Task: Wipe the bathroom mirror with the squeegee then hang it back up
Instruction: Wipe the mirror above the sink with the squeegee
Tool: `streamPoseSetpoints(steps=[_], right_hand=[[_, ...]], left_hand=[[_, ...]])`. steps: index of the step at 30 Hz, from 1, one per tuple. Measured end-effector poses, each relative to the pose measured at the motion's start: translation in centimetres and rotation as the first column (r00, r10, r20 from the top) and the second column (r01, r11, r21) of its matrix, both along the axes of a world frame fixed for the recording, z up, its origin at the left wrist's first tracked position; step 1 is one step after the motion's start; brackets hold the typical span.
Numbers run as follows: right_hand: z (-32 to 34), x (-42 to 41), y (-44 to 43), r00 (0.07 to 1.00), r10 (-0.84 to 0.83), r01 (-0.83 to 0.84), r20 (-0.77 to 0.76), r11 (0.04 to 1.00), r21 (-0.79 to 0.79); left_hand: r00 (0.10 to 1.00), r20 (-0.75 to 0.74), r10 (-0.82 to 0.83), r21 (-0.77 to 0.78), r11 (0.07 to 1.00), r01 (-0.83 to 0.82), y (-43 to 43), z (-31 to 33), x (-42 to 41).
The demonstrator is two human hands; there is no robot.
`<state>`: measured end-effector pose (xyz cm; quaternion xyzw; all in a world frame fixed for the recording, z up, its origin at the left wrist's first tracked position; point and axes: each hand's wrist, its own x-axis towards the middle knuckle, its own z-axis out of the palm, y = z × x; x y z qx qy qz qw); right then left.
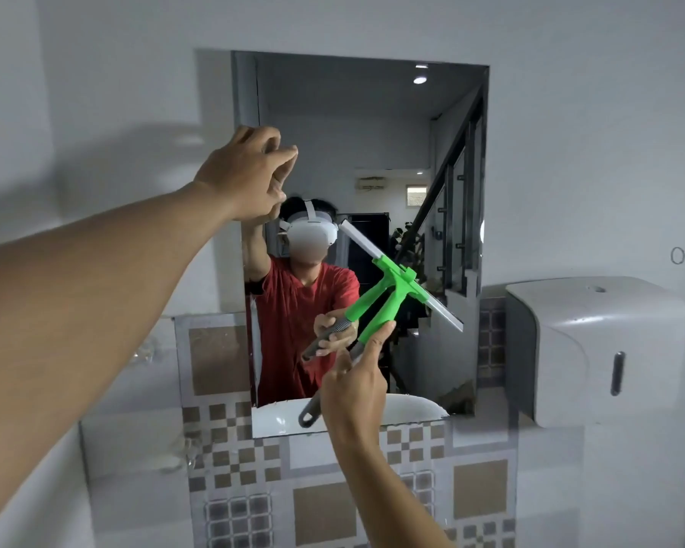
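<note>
The rectangular mirror (372, 124) hangs on the white wall straight ahead. My right hand (354, 389) grips the grey handle of a green squeegee (388, 306). Its blade lies tilted against the glass at the mirror's lower right, running from upper left to lower right. My left hand (250, 172) is raised at the mirror's left edge, fingers loosely bunched and touching the glass, holding nothing. The mirror reflects a person in a red shirt with the same squeegee.
A white paper dispenser (598, 350) is mounted on the wall right of the mirror. A small ring hook (677, 255) sits on the wall above it. Brown and grey patterned tiles (479, 488) cover the wall below. A white basin shows in the reflection.
</note>
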<state>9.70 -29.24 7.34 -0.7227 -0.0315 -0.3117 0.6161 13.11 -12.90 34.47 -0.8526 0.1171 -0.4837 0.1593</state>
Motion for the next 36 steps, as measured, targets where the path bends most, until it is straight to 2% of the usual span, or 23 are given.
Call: streamPoseSetpoints(steps=[3, 8, 12, 16, 19, 22, 25, 28, 31, 36], right_hand=[[0.8, -0.2, 2.4, 0.999, 0.037, -0.037, 0.032, 0.999, -0.020], [0.5, -0.8, 4.8, 0.995, 0.040, -0.006, 0.088, 0.933, -0.360], [-0.3, -0.6, 3.3, 0.991, 0.011, 0.056, 0.130, 0.863, -0.502], [-1.0, -0.5, -0.6, 0.990, -0.059, 0.133, 0.125, 0.656, -0.743], [-0.6, -0.5, -4.0, 0.982, -0.132, 0.186, 0.138, 0.507, -0.842], [0.4, -0.2, -7.4, 0.966, -0.150, 0.253, 0.209, 0.404, -0.879], [1.2, 0.6, -10.5, 0.944, -0.129, 0.331, 0.305, 0.343, -0.879], [2.3, 0.9, -13.0, 0.924, -0.125, 0.381, 0.360, 0.269, -0.884], [3.3, 0.8, -14.7, 0.904, -0.173, 0.423, 0.392, 0.226, -0.877], [2.9, 1.0, -17.1, 0.903, -0.297, 0.403, 0.309, 0.345, -0.847]], left_hand=[[1.000, -0.010, 0.013, 0.004, 1.000, -0.013, -0.1, 0.2, -0.3], [1.000, -0.007, 0.001, 0.005, 1.000, -0.001, 0.0, 0.3, -0.3], [1.000, -0.020, 0.018, -0.001, 1.000, -0.018, -0.1, 0.3, -0.2], [1.000, -0.012, 0.015, 0.002, 1.000, -0.015, -0.1, 0.2, -0.2], [1.000, 0.007, 0.024, 0.008, 1.000, -0.024, -0.1, -0.3, 0.1], [0.999, 0.029, 0.023, 0.008, 1.000, -0.023, -0.3, -0.8, 0.0], [0.996, 0.090, 0.028, 0.046, 0.998, -0.033, -0.2, -1.5, -0.1], [0.988, 0.151, 0.016, 0.011, 1.000, -0.018, -0.2, -3.5, -0.2], [0.993, 0.116, -0.008, -0.001, 1.000, 0.009, -0.2, -6.1, 0.0], [1.000, -0.010, 0.005, -0.064, 0.998, -0.006, -0.5, -8.8, 0.3]])
